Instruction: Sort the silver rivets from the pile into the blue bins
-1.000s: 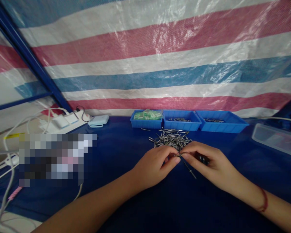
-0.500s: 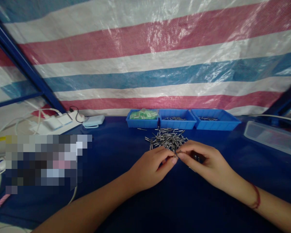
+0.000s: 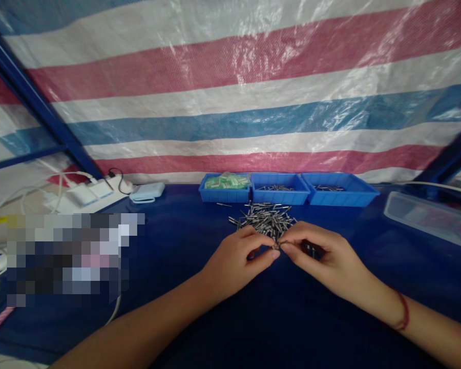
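Observation:
My left hand point(image 3: 240, 261) and my right hand point(image 3: 325, 256) meet in front of a pile of slim metal pins point(image 3: 269, 218). A small thin metal pin point(image 3: 276, 246) is pinched where the fingertips come together, mostly covered by them. My right thumb and forefinger are pressed together on it. The left thumb and forefinger close on its other end, with a narrow gap showing between their tips. The exact kind of pin is too small to make out. More pins point(image 3: 312, 250) show partly behind my right hand.
Behind the pile stand a blue bin point(image 3: 225, 195) with green-white packets and two blue bins point(image 3: 279, 197) point(image 3: 343, 199) holding pins. A clear plastic lid or tray point(image 3: 430, 220) lies right. At left are a power strip point(image 3: 96, 195), cables and a light-blue case point(image 3: 148, 192).
My left thumb and forefinger have parted slightly at the tips around the pin. The right hand keeps its pinch. The view has shifted very slightly.

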`<state>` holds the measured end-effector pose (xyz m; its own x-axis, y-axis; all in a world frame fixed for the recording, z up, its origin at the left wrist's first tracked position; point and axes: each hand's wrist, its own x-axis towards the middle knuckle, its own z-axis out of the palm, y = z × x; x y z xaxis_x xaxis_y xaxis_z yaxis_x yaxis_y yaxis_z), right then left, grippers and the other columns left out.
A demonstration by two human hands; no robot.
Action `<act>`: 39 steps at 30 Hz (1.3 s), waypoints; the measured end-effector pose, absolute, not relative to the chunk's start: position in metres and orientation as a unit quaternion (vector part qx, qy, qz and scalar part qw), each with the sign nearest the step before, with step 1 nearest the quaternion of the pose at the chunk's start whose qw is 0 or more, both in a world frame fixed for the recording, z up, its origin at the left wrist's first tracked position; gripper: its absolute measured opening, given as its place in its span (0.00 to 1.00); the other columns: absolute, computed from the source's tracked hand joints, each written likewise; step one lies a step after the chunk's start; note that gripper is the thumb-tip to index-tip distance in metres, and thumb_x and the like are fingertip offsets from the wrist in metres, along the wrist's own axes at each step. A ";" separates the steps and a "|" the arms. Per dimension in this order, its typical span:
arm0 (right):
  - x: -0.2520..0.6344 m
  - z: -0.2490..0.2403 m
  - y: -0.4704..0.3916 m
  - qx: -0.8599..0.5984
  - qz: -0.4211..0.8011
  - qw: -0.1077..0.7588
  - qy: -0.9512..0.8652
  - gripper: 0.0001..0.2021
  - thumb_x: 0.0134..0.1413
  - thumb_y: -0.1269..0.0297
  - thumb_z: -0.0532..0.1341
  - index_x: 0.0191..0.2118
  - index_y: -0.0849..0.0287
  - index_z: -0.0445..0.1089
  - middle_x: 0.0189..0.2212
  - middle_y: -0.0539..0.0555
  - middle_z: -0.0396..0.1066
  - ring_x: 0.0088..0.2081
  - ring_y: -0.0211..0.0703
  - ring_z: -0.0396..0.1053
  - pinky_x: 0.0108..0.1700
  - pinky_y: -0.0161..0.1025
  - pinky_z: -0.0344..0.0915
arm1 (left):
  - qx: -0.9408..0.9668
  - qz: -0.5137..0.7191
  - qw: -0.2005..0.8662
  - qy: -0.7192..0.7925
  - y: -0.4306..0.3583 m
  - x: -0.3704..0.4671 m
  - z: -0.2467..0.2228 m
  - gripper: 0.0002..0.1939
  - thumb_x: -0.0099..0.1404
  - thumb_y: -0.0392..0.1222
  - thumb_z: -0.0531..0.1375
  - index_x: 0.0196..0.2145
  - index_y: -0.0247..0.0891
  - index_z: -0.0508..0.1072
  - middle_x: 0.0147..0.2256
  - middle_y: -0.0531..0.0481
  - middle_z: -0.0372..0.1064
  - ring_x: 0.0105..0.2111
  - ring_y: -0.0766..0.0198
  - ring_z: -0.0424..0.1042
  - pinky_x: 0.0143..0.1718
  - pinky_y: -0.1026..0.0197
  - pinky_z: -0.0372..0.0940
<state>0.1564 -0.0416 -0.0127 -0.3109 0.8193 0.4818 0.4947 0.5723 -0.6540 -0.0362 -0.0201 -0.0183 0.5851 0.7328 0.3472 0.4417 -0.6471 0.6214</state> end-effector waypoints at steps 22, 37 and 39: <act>0.177 -0.013 -0.020 -0.473 0.130 0.425 -0.761 0.09 0.57 0.59 0.56 0.33 0.56 0.71 0.31 0.54 0.72 0.32 0.42 0.69 0.33 0.38 0.64 | 0.829 0.340 0.232 0.379 -0.020 -0.036 -0.014 0.08 0.65 0.44 0.56 0.38 0.38 0.72 0.27 0.54 0.65 0.26 0.69 0.63 0.29 0.66 0.59; 0.221 -0.005 0.011 -0.662 0.091 0.425 -0.610 0.24 0.56 0.47 0.52 0.26 0.62 0.74 0.24 0.60 0.74 0.24 0.44 0.68 0.24 0.38 0.59 | 0.862 0.247 0.087 0.434 -0.005 -0.044 -0.026 0.15 0.65 0.40 0.54 0.49 0.36 0.68 0.40 0.46 0.69 0.42 0.57 0.65 0.45 0.53 0.61; 0.210 -0.007 0.006 -0.654 0.109 0.399 -0.634 0.25 0.57 0.47 0.51 0.27 0.62 0.74 0.24 0.58 0.73 0.26 0.45 0.69 0.26 0.38 0.60 | 0.865 0.223 0.050 0.446 -0.001 -0.047 -0.029 0.19 0.65 0.43 0.55 0.52 0.35 0.66 0.46 0.44 0.67 0.46 0.54 0.63 0.46 0.50 0.61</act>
